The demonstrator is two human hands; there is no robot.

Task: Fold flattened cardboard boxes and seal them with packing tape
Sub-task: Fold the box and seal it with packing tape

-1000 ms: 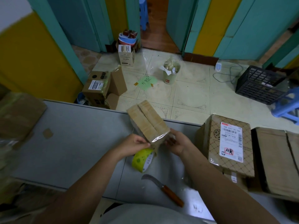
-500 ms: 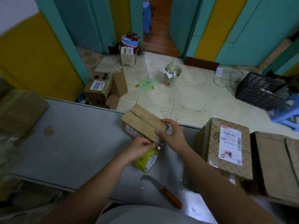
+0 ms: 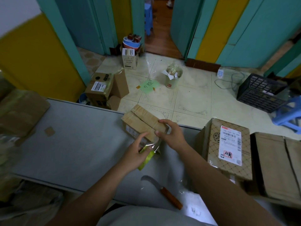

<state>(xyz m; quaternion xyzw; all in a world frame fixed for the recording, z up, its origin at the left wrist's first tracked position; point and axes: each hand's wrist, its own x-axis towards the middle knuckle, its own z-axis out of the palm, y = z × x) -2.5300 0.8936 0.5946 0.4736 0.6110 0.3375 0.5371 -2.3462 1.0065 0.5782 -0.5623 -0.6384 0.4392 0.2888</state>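
- A small cardboard box sits at the far edge of the grey table, its top flaps folded shut with a seam running along the middle.
- The right hand grips the near right corner of the box, with fingers curled over the top and the thumb on the near side. That corner is hidden under the hand.
- The left hand is closed round a yellow-green tape roll, just in front of the box. The palm covers most of the roll, so only its lower edge shows.
- A clear strip of tape runs from the roll up to the near face of the box. It is glossy and hard to trace, and I cannot tell exactly where it sticks.
- A label on the near face of the box is blurred and partly behind the left fingers.
- A curved knife with a wooden handle lies on the table nearer the person, apart from both hands.
- A taped parcel with a white shipping label stands to the right. Beside it lies flat cardboard, cut off by the frame edge.
- At the left edge, a pile of cardboard is blurred.
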